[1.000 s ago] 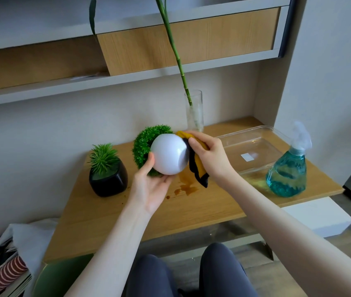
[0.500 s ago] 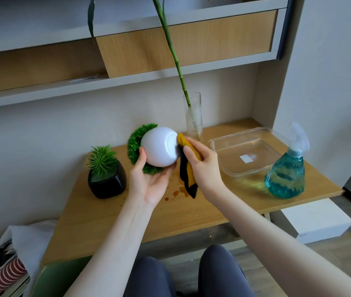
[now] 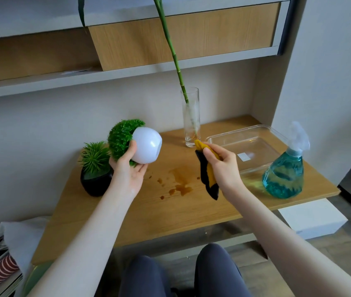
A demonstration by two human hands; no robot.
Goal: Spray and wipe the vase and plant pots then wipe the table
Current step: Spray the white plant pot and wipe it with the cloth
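- Above the tabletop [image 3: 191,211], the left hand [image 3: 127,176] grips a white round pot [image 3: 146,145] tipped on its side, base toward the camera and its green leafy ball [image 3: 120,138] pointing left and away; thumb on the pot's left side, fingers curled beneath.
- Right of it and clearly apart from the pot, the right hand [image 3: 224,166] is closed on a yellow and black cloth [image 3: 207,179], which hangs down from the fingers above the wood.
- Brown wet spots and a small puddle [image 3: 180,186] lie on the wood between the two hands.
- At the left rear, a black pot [image 3: 96,183] with a spiky green plant stands upright, just behind the left wrist.
- Against the back wall stands a tall clear glass vase [image 3: 190,118] holding a green bamboo stalk [image 3: 170,43] that leans left and rises past the shelf [image 3: 127,71].
- Right of the vase sits a clear plastic tray [image 3: 245,136] with a white label on its floor.
- Near the right front edge stands a spray bottle [image 3: 285,174] of blue-green liquid, touching or just beside the tray; I cannot tell which.
- Below the tabletop edge, the person's knees in dark trousers show.
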